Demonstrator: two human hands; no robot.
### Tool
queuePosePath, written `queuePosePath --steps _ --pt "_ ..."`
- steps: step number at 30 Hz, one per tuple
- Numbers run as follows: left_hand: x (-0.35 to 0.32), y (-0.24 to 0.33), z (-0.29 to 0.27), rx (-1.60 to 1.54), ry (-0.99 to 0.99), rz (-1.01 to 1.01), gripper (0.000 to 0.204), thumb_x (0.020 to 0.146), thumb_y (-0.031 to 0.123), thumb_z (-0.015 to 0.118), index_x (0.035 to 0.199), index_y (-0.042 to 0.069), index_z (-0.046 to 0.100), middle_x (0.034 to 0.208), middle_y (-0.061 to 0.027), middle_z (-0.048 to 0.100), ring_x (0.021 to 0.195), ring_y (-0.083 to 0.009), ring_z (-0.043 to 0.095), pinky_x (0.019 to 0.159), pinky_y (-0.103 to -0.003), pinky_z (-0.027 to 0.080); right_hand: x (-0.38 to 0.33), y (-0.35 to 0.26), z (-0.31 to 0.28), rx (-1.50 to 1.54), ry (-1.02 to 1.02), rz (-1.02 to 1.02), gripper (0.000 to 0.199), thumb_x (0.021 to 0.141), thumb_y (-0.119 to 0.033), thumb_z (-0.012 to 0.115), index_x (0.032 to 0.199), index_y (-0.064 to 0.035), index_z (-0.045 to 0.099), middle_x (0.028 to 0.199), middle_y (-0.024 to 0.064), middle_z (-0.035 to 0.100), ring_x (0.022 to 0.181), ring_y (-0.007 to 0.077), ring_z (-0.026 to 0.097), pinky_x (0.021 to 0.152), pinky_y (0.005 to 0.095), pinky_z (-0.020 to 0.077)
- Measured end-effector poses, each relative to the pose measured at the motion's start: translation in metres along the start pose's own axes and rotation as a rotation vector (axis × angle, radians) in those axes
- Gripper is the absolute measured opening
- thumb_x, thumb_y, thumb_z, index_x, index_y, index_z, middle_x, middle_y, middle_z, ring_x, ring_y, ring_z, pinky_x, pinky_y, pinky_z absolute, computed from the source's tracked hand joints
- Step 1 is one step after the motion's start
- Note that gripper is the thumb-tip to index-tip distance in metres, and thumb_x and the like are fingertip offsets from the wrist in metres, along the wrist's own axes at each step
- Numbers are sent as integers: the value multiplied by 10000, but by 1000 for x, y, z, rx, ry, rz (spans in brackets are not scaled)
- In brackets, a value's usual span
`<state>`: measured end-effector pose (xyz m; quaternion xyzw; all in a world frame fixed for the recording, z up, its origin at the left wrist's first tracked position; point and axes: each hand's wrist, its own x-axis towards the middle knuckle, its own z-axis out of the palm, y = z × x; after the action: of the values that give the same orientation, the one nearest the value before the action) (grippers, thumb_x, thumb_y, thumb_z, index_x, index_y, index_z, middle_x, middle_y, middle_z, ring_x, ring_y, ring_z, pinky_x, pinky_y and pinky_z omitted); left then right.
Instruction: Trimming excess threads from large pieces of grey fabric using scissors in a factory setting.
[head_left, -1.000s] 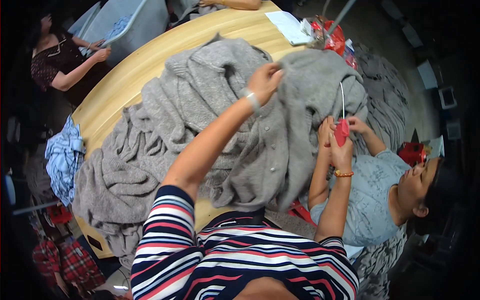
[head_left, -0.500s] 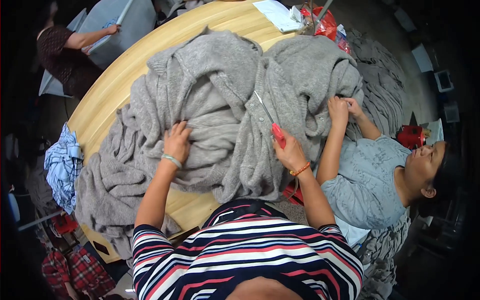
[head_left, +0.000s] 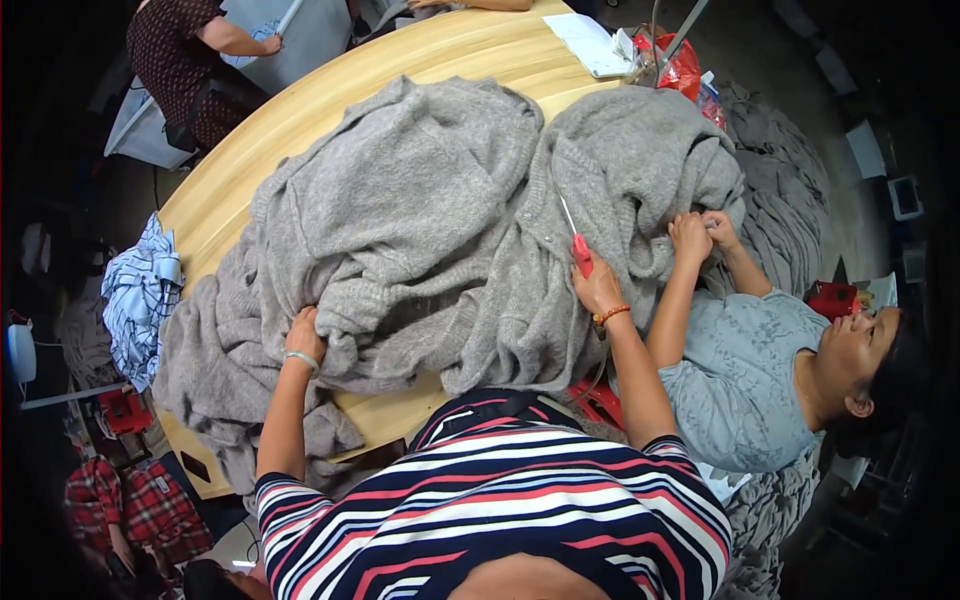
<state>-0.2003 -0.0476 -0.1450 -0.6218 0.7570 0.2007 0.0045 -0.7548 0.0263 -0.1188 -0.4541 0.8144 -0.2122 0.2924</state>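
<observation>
Knitwear (head_left: 400, 190) in grey lies heaped on the near part of the wooden table (head_left: 310, 110), just before the person's waist, which, we judge, lets both hands reach it without stretching. We see the left hand (head_left: 306, 338) narrowed on a bunched fold at the heap's front left, fingertips partly hidden; that grip likely steadies loose, heavy cloth. The right hand (head_left: 598, 287) is wrapped around a red-handled tool (head_left: 582, 254), its slim metal shaft angled away from the body, presumably keeping the point in sight and clear of the person. We cannot tell whether that point touches the knit beneath. To the right, a co-worker's hands (head_left: 692, 238) meet at the pile's edge; blue-striped cloth (head_left: 145, 300) sits apart at the table's left rim.
</observation>
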Motion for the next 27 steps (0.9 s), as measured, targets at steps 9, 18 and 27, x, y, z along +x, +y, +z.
queuePosePath --steps 9,18,27 --pt "-22 130 -48 223 241 244 379 706 29 618 1081 78 605 962 -168 599 923 -370 583 801 -470 462 -31 -27 -20 41 52 -136 420 860 -189 631 1254 -49 593 1116 265 644 1070 445 603 915 466 495" --pt "25 263 3 83 210 722 561 735 135 676 1277 103 537 1207 -166 554 1038 -324 567 844 -446 485 -49 -52 -37 4 11 -127 443 862 -206 621 1287 -93 568 1100 269 643 1055 458 601 896 478 494" --pt "85 265 48 7 28 473 275 879 88 503 1148 55 550 1053 -208 614 909 -375 664 790 -467 534 -58 -43 -38 35 29 -168 418 859 -193 630 1258 -76 588 1058 249 661 1024 445 624 865 468 506"
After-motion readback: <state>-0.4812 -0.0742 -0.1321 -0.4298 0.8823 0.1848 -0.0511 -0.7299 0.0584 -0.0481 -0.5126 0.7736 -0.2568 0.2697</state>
